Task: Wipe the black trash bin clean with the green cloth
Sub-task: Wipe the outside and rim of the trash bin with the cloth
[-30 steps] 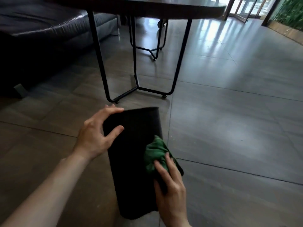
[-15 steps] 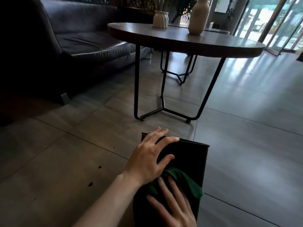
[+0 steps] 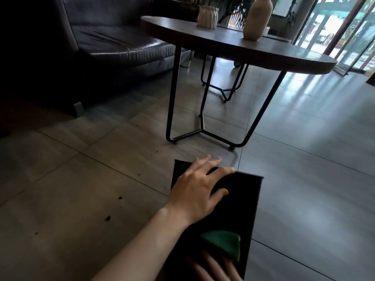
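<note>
Since half a second ago the green cloth (image 3: 225, 245) has slid down the bin's side toward the viewer, and the right hand (image 3: 215, 269) on it now sits at the very bottom edge of the view, only its fingers showing; the left hand (image 3: 197, 189) has kept its place near the bin's far end. The black trash bin (image 3: 241, 201) lies on its side on the floor (image 3: 304, 189), a flat-sided matte box shape with a straight far edge and sharp corner; its dark surface shows almost no sheen. The left hand lies spread, palm down on the upper face, fingers splayed and slightly curled over the far edge, thumb apart, bracing rather than gripping. The right hand's fingers are extended flat and press on the cloth's near part; how the rest of that hand is set cannot be told. The cloth is a soft, bunched wedge, rounded at its far end, lying against the bin's face between the two hands. The floor is large smooth grey tiles with thin grout lines and a glossy reflection toward the right; a few small dark crumbs (image 3: 107, 218) lie to the left. Beyond stands a round wooden-topped table (image 3: 233, 42) on thin black metal legs, bearing two pale vases (image 3: 257, 17); a dark creased leather sofa (image 3: 113, 43) sits at the left.
</note>
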